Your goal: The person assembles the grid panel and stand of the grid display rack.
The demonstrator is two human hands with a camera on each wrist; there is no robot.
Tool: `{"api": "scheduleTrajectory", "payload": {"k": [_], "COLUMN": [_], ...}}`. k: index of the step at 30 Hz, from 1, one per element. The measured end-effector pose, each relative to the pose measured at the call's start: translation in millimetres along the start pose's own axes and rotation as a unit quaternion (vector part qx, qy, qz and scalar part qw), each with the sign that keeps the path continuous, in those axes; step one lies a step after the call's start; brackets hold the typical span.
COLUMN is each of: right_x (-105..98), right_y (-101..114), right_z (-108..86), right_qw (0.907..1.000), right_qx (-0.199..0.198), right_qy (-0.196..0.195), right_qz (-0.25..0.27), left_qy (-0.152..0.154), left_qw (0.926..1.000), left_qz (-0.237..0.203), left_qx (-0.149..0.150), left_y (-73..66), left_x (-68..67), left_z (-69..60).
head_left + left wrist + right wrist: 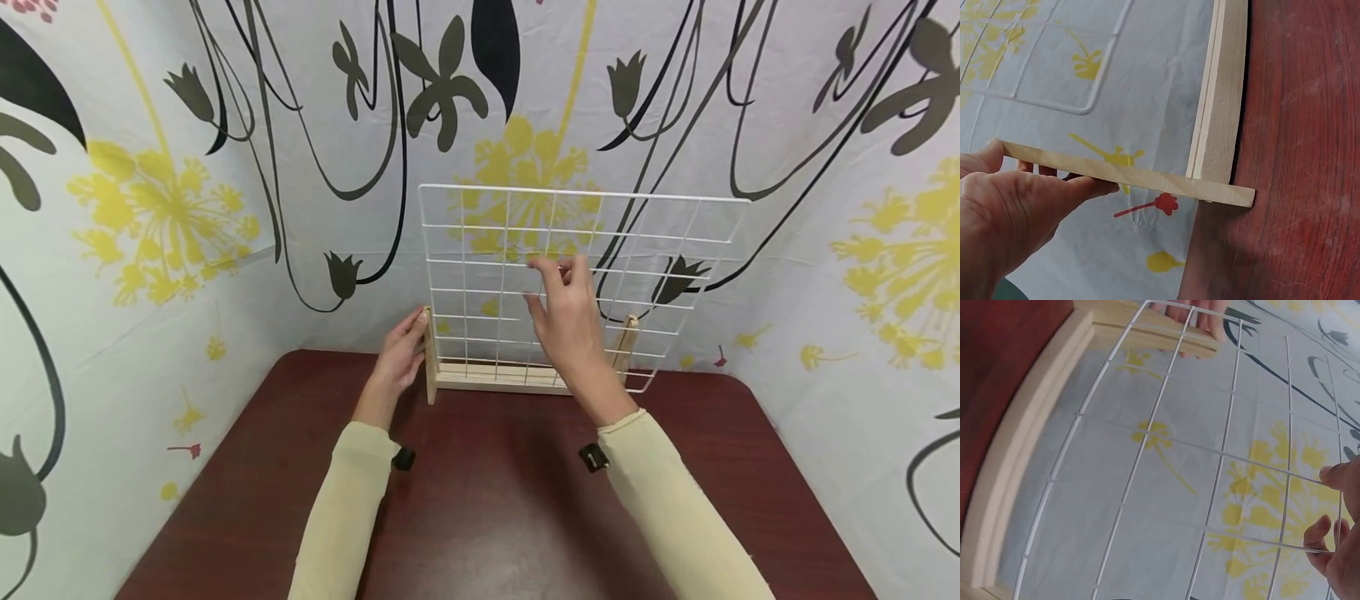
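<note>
A white wire grid panel (585, 194) stands tilted at a pale wooden stand, made of a grooved base bar (495, 386) and two uprights. My left hand (397, 350) grips the left upright (1129, 175), thumb on one side and fingers on the other. The right hand (570, 321) holds the grid by wires near its middle, fingers curled about them (1329, 537). To the right, the grid's edge reaches past the right upright (626, 342). In the left wrist view, a rounded grid corner (1088, 111) is apart from the base bar's groove.
The stand is at the back of a dark red-brown tabletop (480, 500). White cloth walls (300, 208) with yellow and dark plant prints enclose the back and sides. Small black devices (594, 457) sit at both wrists.
</note>
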State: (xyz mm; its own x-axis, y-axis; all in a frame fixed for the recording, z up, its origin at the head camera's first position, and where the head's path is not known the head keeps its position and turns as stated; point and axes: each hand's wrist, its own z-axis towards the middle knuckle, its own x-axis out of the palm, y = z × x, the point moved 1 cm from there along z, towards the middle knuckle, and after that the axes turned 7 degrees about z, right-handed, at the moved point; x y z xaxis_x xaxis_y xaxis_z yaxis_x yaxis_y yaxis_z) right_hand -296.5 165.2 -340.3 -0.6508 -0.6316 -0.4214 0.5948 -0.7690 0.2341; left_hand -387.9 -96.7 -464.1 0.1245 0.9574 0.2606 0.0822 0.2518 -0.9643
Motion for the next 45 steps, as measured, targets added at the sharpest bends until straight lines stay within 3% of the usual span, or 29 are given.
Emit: {"api": "scheduleTrajectory", "payload": {"k": [15, 23, 30, 37, 45], "right_x": [-14, -9, -1, 6, 10], "right_y": [12, 24, 24, 19, 13], "right_z": [66.5, 89.1, 95.7, 92.5, 86.7], "right_qw": [0.9985, 0.9981, 0.9986, 0.9984, 0.9988], "right_qx": [-0.005, -0.016, -0.007, -0.022, -0.007], "right_qy": [-0.052, -0.056, -0.052, -0.050, -0.045], "right_qz": [0.016, 0.020, 0.013, 0.011, 0.016], "left_qy": [-0.008, -0.012, -0.012, -0.012, -0.012], "left_qw": [0.9999, 0.9998, 0.9998, 0.9998, 0.9997], "left_qz": [0.009, -0.002, 0.002, 0.006, 0.011], "left_qx": [0.007, 0.015, 0.018, 0.014, 0.017], "left_y": [4.6, 6.1, 6.2, 5.5, 6.1], "left_x": [0.6, 1.2, 3.5, 3.9, 2.9], "left_z": [-0.7, 0.7, -0.4, -0.8, -2.1]}}
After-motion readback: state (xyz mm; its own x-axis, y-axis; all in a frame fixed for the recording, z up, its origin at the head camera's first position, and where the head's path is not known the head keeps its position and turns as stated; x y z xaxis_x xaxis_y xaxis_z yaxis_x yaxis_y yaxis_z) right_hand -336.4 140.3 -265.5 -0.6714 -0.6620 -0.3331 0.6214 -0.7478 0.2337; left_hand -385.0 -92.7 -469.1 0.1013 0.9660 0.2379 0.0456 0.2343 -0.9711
